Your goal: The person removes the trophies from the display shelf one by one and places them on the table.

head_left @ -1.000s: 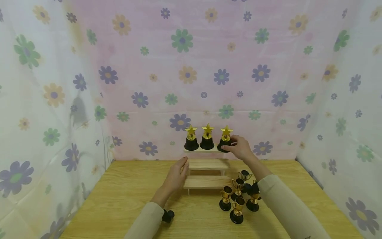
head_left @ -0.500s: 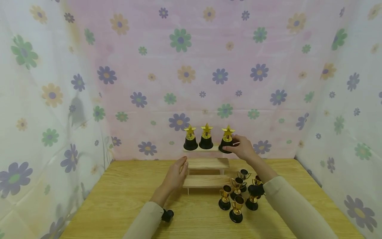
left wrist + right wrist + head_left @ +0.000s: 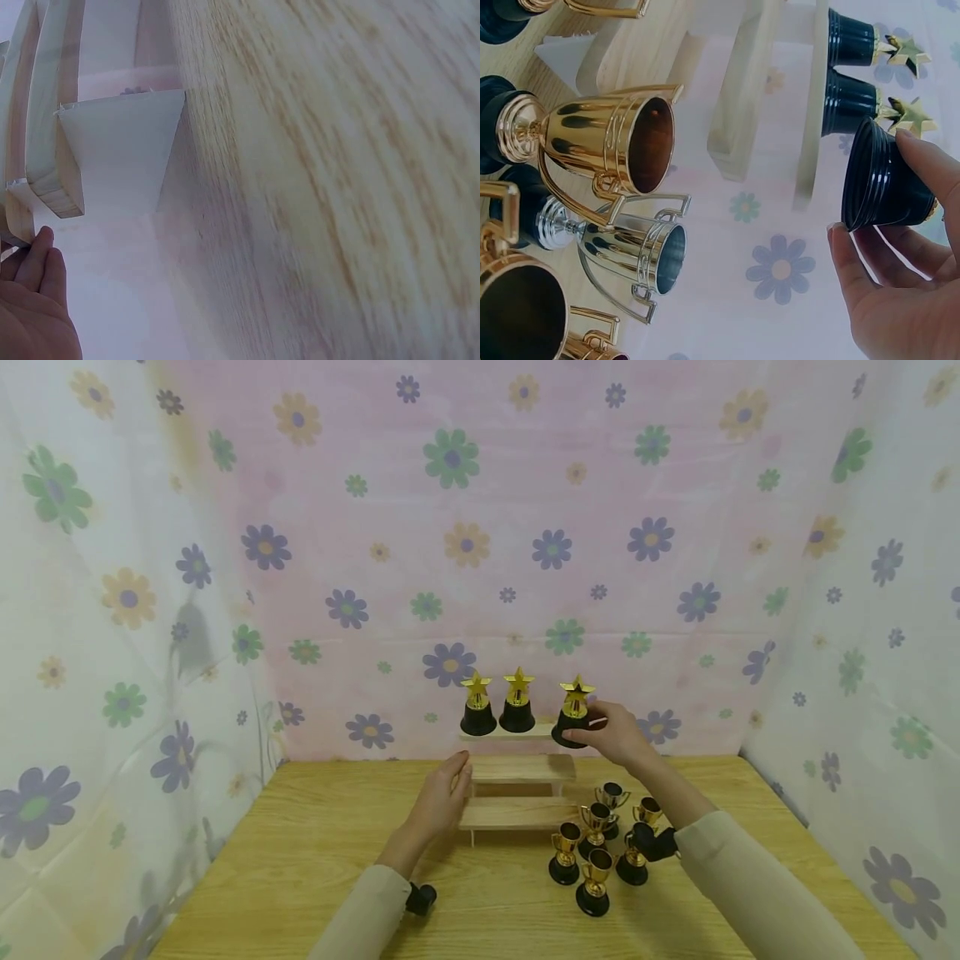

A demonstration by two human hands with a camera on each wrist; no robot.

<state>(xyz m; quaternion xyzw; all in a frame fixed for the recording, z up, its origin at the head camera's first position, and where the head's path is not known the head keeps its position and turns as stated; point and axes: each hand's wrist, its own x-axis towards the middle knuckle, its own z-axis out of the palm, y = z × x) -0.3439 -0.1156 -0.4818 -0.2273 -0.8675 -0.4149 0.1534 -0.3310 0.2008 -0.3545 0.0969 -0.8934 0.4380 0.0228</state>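
My right hand (image 3: 619,737) pinches the black base of a gold star trophy (image 3: 572,728) at the right end of the wooden tiered stand's top shelf (image 3: 525,734). In the right wrist view the thumb lies over this black base (image 3: 881,180) and fingers lie beneath it. Two more star trophies, one at the left (image 3: 477,720) and one in the middle (image 3: 517,718), stand upright on that shelf. Beside the stand's left end is my left hand (image 3: 441,797), its extended fingers right at the edge of the middle step (image 3: 525,767).
Several cup trophies, mostly gold (image 3: 597,872) and one silver (image 3: 626,251), stand on the wooden table (image 3: 300,843) right of the stand's lowest step (image 3: 517,812). A flowered cloth (image 3: 397,510) hangs behind and along both sides.
My right hand has shifted the right star trophy a little to the right and toward me, away from the other two. The left hand stays at the stand's end.
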